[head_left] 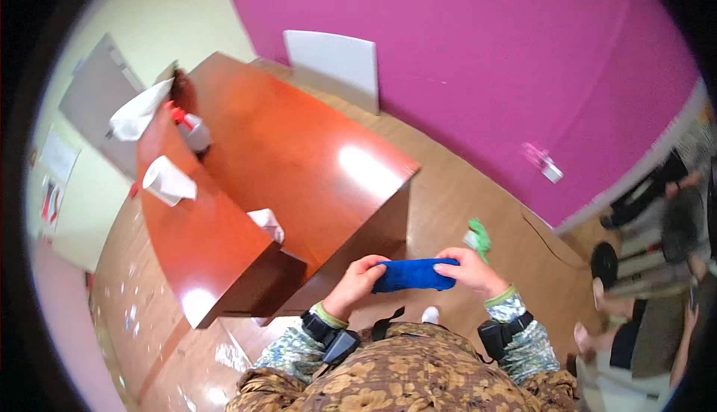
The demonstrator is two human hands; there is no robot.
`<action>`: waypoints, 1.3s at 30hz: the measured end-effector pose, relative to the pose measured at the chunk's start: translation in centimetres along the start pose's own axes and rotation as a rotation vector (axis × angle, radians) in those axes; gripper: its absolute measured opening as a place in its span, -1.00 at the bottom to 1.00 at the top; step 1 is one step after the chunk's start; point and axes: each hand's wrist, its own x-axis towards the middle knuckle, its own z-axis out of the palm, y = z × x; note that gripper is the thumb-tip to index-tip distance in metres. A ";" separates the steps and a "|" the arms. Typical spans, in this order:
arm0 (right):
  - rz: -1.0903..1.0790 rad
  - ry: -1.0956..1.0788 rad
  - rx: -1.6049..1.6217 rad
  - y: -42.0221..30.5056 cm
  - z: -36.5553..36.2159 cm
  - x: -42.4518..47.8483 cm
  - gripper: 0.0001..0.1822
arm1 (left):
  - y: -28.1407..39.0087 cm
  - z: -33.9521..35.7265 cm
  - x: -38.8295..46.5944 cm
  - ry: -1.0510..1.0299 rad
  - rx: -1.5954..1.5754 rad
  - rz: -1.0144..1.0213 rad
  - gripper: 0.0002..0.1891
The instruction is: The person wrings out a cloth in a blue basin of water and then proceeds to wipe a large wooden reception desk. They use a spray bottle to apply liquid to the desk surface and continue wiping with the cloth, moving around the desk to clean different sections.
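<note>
A folded blue cloth [414,275] is stretched between my two hands in front of my body. My left hand [358,283] pinches its left end, thumb on top. The right end is gripped by my right hand [470,272] in the same way. Ahead and to the left stands a reddish-brown wooden desk [291,148] with a raised ledge. On the ledge are a white paper roll [170,180] and a white plastic bag [140,112]. A spray bottle with a red trigger [193,130] stands beside the ledge, and a pale pink cloth [267,224] lies near its close end.
A white panel [336,70] leans against the purple wall. On the floor to the right lie a green cloth [479,237] and a dark cable [546,244]. Other people [655,322] are at the far right. A socket with a plug [549,170] is on the wall.
</note>
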 end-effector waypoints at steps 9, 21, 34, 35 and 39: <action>0.081 -0.222 -0.009 0.7 -4.1 6.2 -0.79 | 0.0 2.2 0.9 0.255 -0.005 -0.004 -0.76; -0.321 -0.266 -0.147 -13.0 -4.8 17.8 -0.83 | 10.1 -2.1 7.1 0.508 0.010 0.493 -0.80; -0.085 -0.455 -0.441 -1.5 -8.5 30.1 -0.83 | -1.2 -4.4 15.3 0.802 -0.147 -0.018 -0.78; -0.107 -0.474 -0.494 -1.1 -8.9 31.0 -0.82 | -0.4 -4.0 15.7 0.839 -0.128 -0.026 -0.78; -0.097 -0.575 -0.592 -3.0 -8.1 32.9 -0.80 | 0.1 -3.1 16.4 1.021 0.023 -0.119 -0.75</action>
